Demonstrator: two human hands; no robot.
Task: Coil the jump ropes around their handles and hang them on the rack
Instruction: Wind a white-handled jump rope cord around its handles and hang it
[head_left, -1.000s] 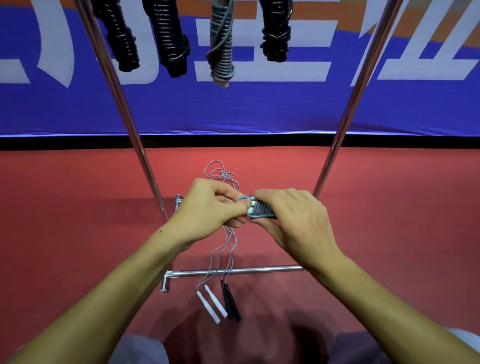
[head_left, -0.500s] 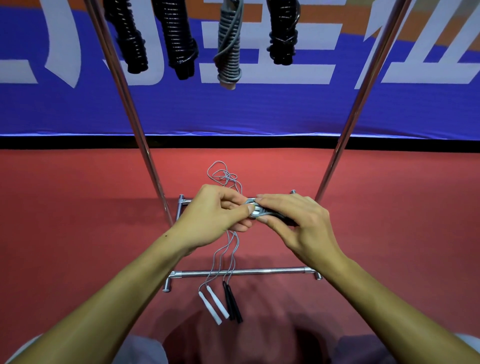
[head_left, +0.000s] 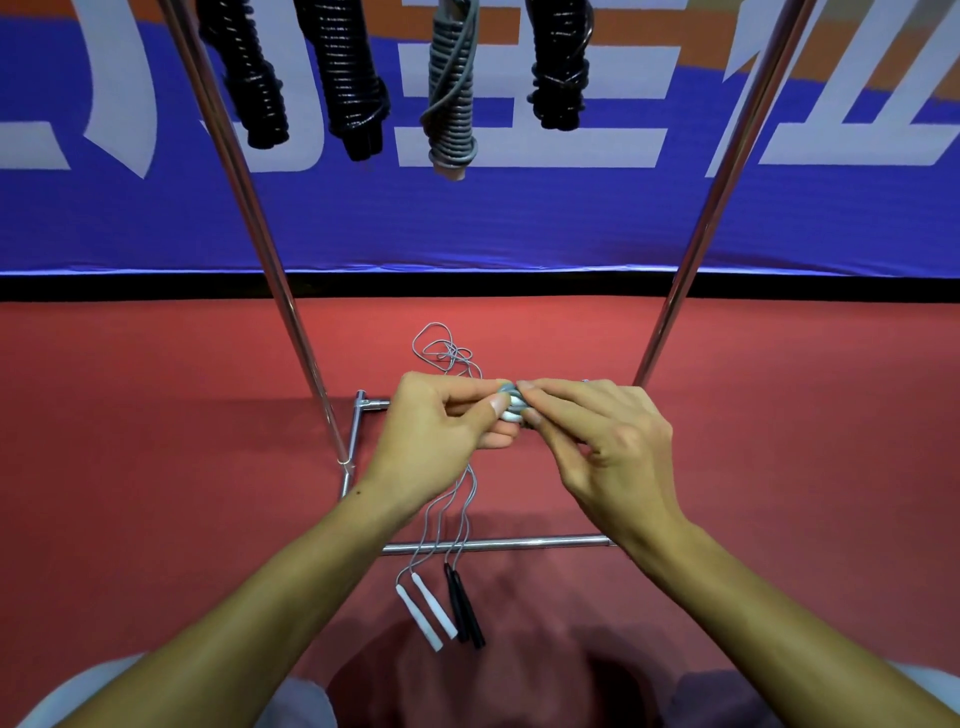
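The person holds both hands close together, low in front of the rack (head_left: 722, 171). The left hand (head_left: 441, 431) has its fingers curled, and its thumb and forefinger pinch the end of a grey jump rope bundle (head_left: 510, 404), of which only a small part shows between the two hands. The right hand (head_left: 597, 447) meets it from the other side; its fingertips (head_left: 527, 387) also pinch the same bundle, and the rest of the bundle is hidden under this hand.

From under the left hand, thin grey cords (head_left: 457, 512) hang down to the red floor (head_left: 156, 441) and cross over the near bottom bar (head_left: 519, 544) of the rack. They end in two white handles (head_left: 427, 613) and two black handles (head_left: 464, 608), which lie side by side on the floor, just in front of that bar. Behind the hands, a loose tangle of grey cord (head_left: 441, 348) lies on the floor, inside the rack's base.

At the top, four coiled ropes already hang from the rack: three black coils (head_left: 349, 78) and one grey coil (head_left: 453, 98) between the second and the last black one. Behind the rack there is a blue banner (head_left: 519, 218) with large white shapes on it.
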